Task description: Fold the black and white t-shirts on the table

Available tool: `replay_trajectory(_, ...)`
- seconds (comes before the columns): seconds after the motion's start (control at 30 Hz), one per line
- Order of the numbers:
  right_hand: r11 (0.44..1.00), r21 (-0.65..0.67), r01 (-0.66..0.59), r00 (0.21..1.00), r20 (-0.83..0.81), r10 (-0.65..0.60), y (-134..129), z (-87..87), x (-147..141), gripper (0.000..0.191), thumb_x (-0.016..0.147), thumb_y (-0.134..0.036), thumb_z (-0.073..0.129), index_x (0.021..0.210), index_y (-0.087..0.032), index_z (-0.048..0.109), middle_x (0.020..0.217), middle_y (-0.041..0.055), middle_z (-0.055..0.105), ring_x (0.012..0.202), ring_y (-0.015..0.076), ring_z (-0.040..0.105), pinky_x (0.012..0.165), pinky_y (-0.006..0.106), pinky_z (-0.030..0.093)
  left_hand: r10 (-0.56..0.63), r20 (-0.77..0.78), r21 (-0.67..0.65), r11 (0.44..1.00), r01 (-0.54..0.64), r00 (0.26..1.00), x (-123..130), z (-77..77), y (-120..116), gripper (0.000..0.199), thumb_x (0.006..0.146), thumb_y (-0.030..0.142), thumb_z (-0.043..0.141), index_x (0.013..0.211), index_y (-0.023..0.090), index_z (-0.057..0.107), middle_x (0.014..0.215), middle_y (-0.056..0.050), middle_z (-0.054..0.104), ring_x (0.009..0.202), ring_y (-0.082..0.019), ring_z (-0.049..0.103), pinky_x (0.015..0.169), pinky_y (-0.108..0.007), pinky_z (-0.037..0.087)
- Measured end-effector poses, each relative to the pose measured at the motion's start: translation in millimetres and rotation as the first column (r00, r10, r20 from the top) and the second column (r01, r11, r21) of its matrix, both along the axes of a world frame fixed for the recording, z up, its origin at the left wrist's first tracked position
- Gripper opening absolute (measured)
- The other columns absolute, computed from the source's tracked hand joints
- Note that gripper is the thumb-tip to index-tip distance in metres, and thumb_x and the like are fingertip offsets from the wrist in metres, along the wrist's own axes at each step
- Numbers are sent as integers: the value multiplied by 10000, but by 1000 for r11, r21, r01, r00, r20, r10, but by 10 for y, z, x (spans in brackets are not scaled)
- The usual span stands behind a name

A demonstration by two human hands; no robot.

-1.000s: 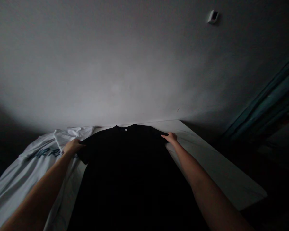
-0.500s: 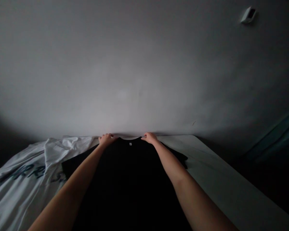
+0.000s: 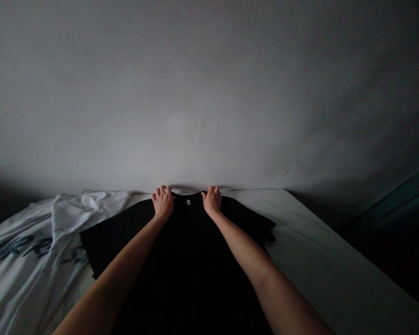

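Observation:
A black T-shirt [image 3: 192,260] lies spread over the table, its neckline at the far edge and a small pale label [image 3: 188,202] inside the collar. My left hand [image 3: 163,200] is at the left shoulder seam beside the collar, its fingers curled over the top edge and the thumb by the neckline. On the other side of the collar, my right hand [image 3: 212,199] grips the right shoulder in the same way. Both sleeves fan outward. Cloth between the fingers is partly hidden by the hands.
A white garment with dark lettering [image 3: 38,246] lies crumpled on the left, partly under the black sleeve. The pale marble-patterned table [image 3: 310,251] meets a grey wall [image 3: 195,93] at its far edge. Greenish fabric [image 3: 401,200] shows dimly at the right.
My left hand has moved right, closer to the collar, and more of the left sleeve shows. My right hand has turned more upright beside the neckline. The view has shifted slightly.

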State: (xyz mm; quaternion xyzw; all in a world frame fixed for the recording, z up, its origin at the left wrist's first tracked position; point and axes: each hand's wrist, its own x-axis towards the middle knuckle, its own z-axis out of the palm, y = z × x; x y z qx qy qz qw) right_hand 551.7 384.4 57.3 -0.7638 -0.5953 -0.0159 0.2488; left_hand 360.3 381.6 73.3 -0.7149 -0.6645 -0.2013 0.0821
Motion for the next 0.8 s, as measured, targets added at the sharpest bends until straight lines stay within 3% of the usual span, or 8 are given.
replay_trajectory(0.07,997,-26,-73,997,28,73,-202,-37,-109,541,987,-414,455,1425,-96,463,1505,239,390,1339,325,437,1074,435,360,-24,-19,15,1000,25,1000,75,-85,-186,550,973,397,394,1415,77,466,1491,-234,437,1330,-377,411,1054,-498,330)
replay_trajectory(0.13,965,-106,-239,966,72,247,-434,-84,-129,653,978,-521,434,1499,-131,383,1601,202,264,1446,333,298,1150,490,262,-75,-48,-38,997,74,996,65,-195,-351,674,972,477,369,1481,36,377,1558,-260,337,1412,-407,327,1099,-526,294)
replay_trajectory(0.23,868,-261,-422,884,95,459,-723,-110,100,709,975,-617,354,1560,-220,293,1646,111,193,1507,283,181,1201,505,152,-212,-92,-198,962,191,973,-182,-289,-444,691,978,524,319,1534,114,326,1604,-192,287,1474,-371,261,1156,-536,245)
replay_trajectory(0.33,872,-371,-320,918,107,382,-835,-32,481,671,1008,-574,278,1578,-222,245,1650,97,169,1515,253,164,1212,480,126,-244,-124,-287,936,201,962,-567,-219,-356,613,998,491,288,1544,216,329,1614,-114,298,1490,-324,249,1181,-533,218)
replay_trajectory(0.43,888,-436,-145,961,151,231,-799,77,641,693,1014,-560,263,1577,-156,243,1642,142,172,1518,282,136,1211,498,96,-182,-165,-322,939,121,969,-747,-98,-254,619,1002,468,310,1539,163,339,1613,-142,286,1493,-347,227,1184,-523,214)
replay_trajectory(0.57,885,-433,-172,952,156,262,-671,109,413,740,1007,-582,230,1572,-104,239,1643,136,171,1525,271,90,1217,493,22,-174,-153,-294,948,123,973,-549,-70,-248,649,1010,477,282,1556,128,284,1629,-151,232,1511,-316,178,1207,-500,174)
replay_trajectory(0.7,885,-428,-182,965,96,244,-555,45,298,706,994,-623,188,1590,-244,193,1663,32,128,1522,267,104,1213,510,68,-202,-126,-340,929,149,971,-436,-130,-247,618,997,554,270,1565,310,253,1649,-47,203,1508,-339,181,1177,-599,192)
replay_trajectory(0.8,893,-426,-146,971,113,213,-512,25,435,677,990,-642,163,1582,-316,209,1666,8,124,1521,264,106,1208,511,70,-219,-137,-322,932,166,966,-541,-140,-204,616,993,567,275,1563,336,244,1644,-42,222,1505,-342,188,1166,-613,201)
